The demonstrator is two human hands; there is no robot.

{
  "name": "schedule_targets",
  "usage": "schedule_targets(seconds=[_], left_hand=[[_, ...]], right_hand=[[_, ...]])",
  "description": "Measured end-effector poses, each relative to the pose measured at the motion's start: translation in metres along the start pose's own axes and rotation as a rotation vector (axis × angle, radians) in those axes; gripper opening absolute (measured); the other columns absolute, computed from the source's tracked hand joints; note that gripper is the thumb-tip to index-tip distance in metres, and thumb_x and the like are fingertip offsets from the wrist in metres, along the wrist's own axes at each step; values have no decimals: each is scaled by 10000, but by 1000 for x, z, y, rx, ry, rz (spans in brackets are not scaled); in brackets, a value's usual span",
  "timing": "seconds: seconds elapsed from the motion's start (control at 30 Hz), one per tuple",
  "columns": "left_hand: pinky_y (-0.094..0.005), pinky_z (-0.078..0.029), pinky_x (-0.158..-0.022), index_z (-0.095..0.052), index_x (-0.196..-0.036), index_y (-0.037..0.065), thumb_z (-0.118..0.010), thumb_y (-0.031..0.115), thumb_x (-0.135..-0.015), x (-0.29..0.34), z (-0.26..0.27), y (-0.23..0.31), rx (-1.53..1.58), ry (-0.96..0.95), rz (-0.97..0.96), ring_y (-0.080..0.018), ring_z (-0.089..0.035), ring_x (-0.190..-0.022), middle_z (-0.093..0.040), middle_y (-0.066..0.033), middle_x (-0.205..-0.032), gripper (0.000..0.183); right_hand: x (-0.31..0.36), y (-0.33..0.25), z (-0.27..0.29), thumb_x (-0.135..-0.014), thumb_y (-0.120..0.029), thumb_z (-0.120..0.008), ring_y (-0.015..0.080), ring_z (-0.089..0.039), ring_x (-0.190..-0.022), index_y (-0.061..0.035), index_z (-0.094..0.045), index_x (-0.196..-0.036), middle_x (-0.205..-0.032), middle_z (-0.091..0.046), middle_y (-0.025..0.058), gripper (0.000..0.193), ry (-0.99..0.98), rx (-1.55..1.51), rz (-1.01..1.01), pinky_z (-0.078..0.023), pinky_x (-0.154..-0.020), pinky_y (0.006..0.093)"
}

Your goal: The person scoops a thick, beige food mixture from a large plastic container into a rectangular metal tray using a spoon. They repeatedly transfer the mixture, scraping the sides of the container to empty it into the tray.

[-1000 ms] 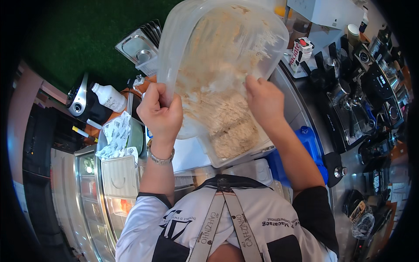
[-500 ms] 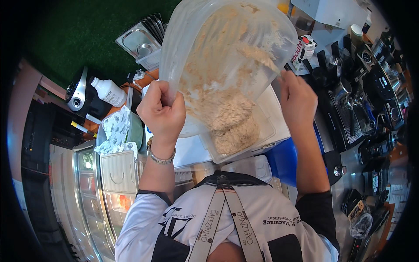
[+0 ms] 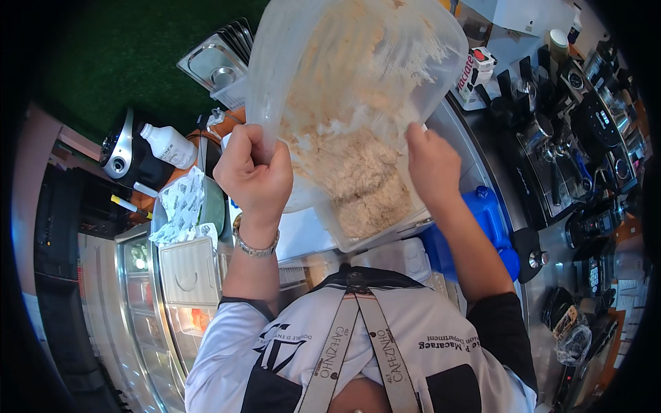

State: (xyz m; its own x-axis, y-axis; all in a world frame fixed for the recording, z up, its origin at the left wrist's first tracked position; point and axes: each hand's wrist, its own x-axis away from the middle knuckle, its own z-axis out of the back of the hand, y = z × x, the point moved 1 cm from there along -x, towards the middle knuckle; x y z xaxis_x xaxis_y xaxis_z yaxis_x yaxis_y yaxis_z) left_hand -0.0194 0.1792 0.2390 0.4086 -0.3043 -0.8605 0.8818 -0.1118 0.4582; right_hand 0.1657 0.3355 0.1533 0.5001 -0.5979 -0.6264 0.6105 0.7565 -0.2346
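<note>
My left hand point(image 3: 255, 165) is closed round the rim of a large translucent plastic tub point(image 3: 265, 76), which is tilted with its mouth toward me. Smears of beige mixture coat the tub's inner wall. A thick heap of this beige, shredded-looking mixture point(image 3: 368, 186) lies at the tub's lower lip and in a smaller clear rectangular container point(image 3: 329, 227) below. Beside the heap, on its right, my right hand point(image 3: 434, 165) is closed. Half a second ago a long, mixture-coated, spatula-like tool stuck out of that fist; its blade cannot be made out now.
A white bottle point(image 3: 169, 146) and a bowl with crumpled printed paper point(image 3: 182, 206) stand at the left, near stacked metal pans point(image 3: 217, 65). On the right are a blue jug point(image 3: 482, 213), a carton point(image 3: 475, 76) and an espresso machine point(image 3: 551, 172). A lidded clear container point(image 3: 392, 258) sits close to my body.
My right hand has moved left and down, from the tub's right edge to beside the heap. The mixture-coated tool has dropped out of sight. My left hand keeps its grip on the tub.
</note>
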Motion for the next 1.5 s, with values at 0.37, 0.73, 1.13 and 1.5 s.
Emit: schedule_targets(seconds=[0.37, 0.73, 1.13, 1.5], left_hand=[[-164, -262, -517, -519, -755, 38, -643, -40, -815, 1, 0, -4, 139, -50, -43, 12, -357, -564, -459, 74, -634, 158], [-167, -259, -531, -526, -762, 40, -639, -39, -828, -3, -7, -5, 171, -69, 9, 10, -346, -574, -452, 79, -648, 152], [-172, -241, -524, -517, -756, 38, -638, -29, -831, 1, 3, -12, 112, -84, 5, 8, -320, -567, -421, 88, -634, 158], [-175, -242, -522, -519, -756, 35, -634, -31, -825, 1, 2, -11, 97, -87, 6, 5, -327, -571, -428, 84, -638, 150]], right_hand=[[-10, -31, -10, -791, -69, -579, 285, -642, -699, -112, -558, -891, -722, -588, 82, 111, -81, -35, 129, -504, -571, 411], [-73, -53, 65, -799, -87, -566, 298, -658, -705, -125, -618, -962, -746, -639, 92, 176, 96, -162, 358, -504, -571, 423], [-58, -24, 31, -812, -134, -584, 286, -645, -744, -157, -617, -945, -756, -607, 80, 139, -19, -71, 487, -502, -617, 405], [-54, 5, -12, -827, -126, -546, 289, -629, -725, -171, -599, -980, -743, -586, 69, 168, -54, -18, 501, -491, -597, 417]])
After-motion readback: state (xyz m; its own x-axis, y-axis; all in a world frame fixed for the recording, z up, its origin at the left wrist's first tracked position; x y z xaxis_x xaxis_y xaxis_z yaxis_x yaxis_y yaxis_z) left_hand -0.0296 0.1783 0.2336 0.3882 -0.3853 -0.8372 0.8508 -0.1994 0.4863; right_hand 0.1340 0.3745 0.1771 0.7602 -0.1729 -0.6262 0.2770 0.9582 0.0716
